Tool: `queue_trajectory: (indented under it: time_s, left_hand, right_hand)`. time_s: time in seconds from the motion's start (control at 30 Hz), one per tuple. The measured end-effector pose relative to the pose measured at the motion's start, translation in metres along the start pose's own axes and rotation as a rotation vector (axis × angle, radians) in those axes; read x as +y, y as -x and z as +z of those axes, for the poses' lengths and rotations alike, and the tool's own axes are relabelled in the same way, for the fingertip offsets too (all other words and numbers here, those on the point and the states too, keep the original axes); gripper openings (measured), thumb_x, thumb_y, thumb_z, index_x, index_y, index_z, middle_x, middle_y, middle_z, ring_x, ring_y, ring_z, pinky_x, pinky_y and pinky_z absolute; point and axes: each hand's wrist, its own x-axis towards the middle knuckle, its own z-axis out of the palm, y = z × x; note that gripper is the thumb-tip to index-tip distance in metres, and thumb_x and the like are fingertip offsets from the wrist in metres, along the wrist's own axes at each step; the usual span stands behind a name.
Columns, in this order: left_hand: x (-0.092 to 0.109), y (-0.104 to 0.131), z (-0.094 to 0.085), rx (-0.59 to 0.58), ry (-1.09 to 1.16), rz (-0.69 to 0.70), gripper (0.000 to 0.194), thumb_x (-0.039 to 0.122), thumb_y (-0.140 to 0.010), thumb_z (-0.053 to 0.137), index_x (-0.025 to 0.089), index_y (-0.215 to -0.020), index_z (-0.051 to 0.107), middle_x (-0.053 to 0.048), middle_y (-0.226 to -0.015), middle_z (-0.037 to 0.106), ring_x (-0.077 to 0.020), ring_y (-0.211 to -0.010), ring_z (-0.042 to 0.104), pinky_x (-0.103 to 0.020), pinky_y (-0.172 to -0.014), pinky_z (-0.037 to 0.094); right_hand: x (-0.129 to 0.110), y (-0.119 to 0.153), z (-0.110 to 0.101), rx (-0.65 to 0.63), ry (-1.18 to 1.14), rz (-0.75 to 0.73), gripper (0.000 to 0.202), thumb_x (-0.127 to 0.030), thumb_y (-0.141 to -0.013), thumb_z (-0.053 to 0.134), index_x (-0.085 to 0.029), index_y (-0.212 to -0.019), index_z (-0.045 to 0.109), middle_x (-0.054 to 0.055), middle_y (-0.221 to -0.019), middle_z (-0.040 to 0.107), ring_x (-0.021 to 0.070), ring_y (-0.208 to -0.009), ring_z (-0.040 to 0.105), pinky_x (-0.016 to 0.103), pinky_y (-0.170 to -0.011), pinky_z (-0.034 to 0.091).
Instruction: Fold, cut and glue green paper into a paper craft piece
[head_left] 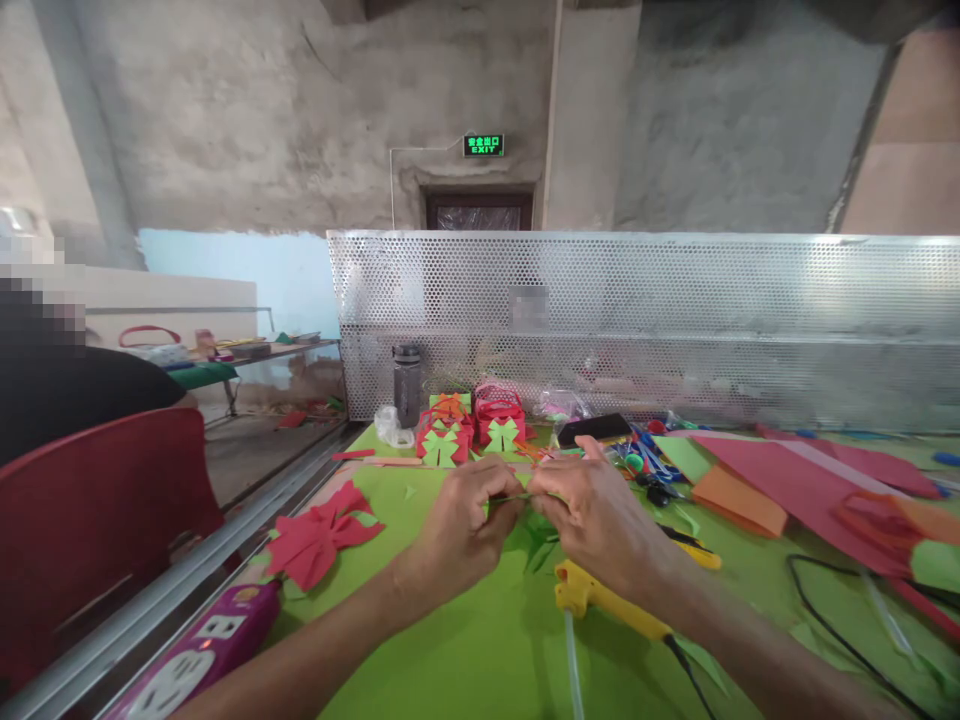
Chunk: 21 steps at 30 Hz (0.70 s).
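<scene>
My left hand point(480, 510) and my right hand point(581, 505) meet above the middle of the green-covered table point(435, 650). Both have their fingers closed in a pinch on one thin green paper piece point(517, 497), mostly hidden by the fingers. Just below my right hand lie dark green cut paper strips point(538, 540). A yellow hot glue gun point(611, 600) with a clear glue stick rests under my right wrist. Beyond the hands stand small red paper boxes point(502, 432) with light green bows on their fronts.
Red cut-paper shapes point(322, 540) and a purple power strip point(217, 640) lie left. Red and orange sheets point(780, 480), a yellow-black cutter point(694, 548) and a black cable point(817, 610) lie right. Behind are a bottle point(407, 385), a phone point(594, 431) and a perforated metal screen point(675, 290). A person point(82, 390) sits left.
</scene>
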Motion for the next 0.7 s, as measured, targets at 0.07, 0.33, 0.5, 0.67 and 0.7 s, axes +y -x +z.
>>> queue_trajectory:
  time_s: [0.07,0.33,0.5,0.67,0.7]
  left_hand:
    - [0.000,0.000,0.000,0.002,-0.010,0.014,0.020,0.004,-0.078,0.045,0.017,-0.063,0.046,0.000,-0.065,0.050,-0.0119,-0.063,0.048,-0.024,-0.059,0.037]
    - [-0.004,0.002,0.006,-0.025,-0.327,0.128,0.021,0.002,-0.076,0.042,0.016,-0.064,0.052,-0.003,-0.064,0.054,-0.0159,-0.063,0.049,-0.028,-0.058,0.038]
    - [-0.001,0.000,-0.003,0.064,-0.362,0.141,0.011,0.011,-0.080,0.053,0.016,-0.088,0.059,-0.007,-0.085,0.062,-0.0210,-0.083,0.054,-0.036,-0.075,0.043]
    - [0.000,-0.006,-0.021,0.403,-0.141,-0.060,0.041,0.031,-0.079,0.060,0.022,-0.117,0.047,-0.007,-0.116,0.054,-0.0225,-0.109,0.048,-0.041,-0.093,0.038]
    - [-0.002,-0.008,-0.023,0.463,-0.049,-0.125,0.040,0.033,-0.080,0.058,0.022,-0.117,0.046,-0.007,-0.116,0.054,-0.0217,-0.109,0.048,-0.039,-0.093,0.039]
  right_hand:
    - [0.000,0.001,0.000,-0.004,0.012,-0.006,0.022,-0.007,-0.074,0.042,-0.017,-0.054,0.041,-0.004,-0.056,0.049,0.0100,-0.057,0.042,0.048,-0.091,0.024]
    - [-0.005,0.003,0.010,-0.022,0.185,0.015,0.021,-0.002,-0.067,0.043,-0.017,-0.054,0.050,0.000,-0.057,0.057,0.0117,-0.055,0.045,0.048,-0.090,0.027]
    - [0.001,0.001,0.006,0.039,0.017,0.016,0.021,-0.003,-0.066,0.044,-0.017,-0.052,0.049,-0.004,-0.054,0.054,0.0096,-0.053,0.043,0.047,-0.090,0.026]
    - [0.017,-0.009,0.005,0.254,-0.425,0.158,0.020,-0.022,-0.076,0.049,-0.018,-0.058,0.055,-0.004,-0.053,0.050,0.0103,-0.053,0.041,0.027,-0.059,0.035]
    - [0.019,-0.010,0.007,0.288,-0.533,0.207,0.020,-0.025,-0.076,0.050,-0.018,-0.058,0.056,-0.004,-0.052,0.048,0.0099,-0.051,0.039,0.025,-0.054,0.033]
